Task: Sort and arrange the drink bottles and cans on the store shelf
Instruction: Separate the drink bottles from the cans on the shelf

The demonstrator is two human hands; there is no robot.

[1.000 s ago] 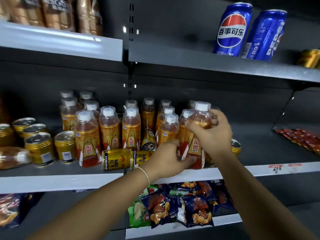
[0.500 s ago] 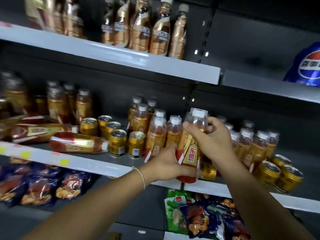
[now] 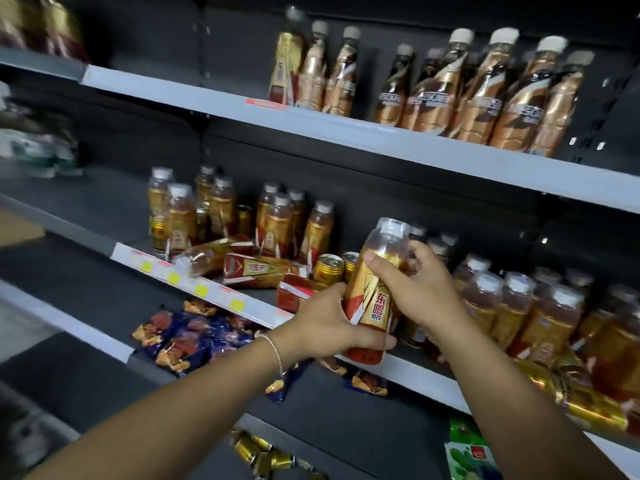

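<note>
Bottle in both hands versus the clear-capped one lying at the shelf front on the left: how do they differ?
The held bottle is near upright, slightly tilted, off the shelf; the fallen bottle lies on its side on it. The left hand grips the held bottle low and the right hand high; nothing touches the fallen bottle. Both have gold-and-red labels.

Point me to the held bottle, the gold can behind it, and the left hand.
held bottle (image 3: 375, 303): head view, on its label.
gold can (image 3: 328, 268): head view, on its side wall.
left hand (image 3: 325, 323): head view, back of the hand.

A shop: price-tagged shelves (image 3: 221, 292) stocked with drinks.
</note>
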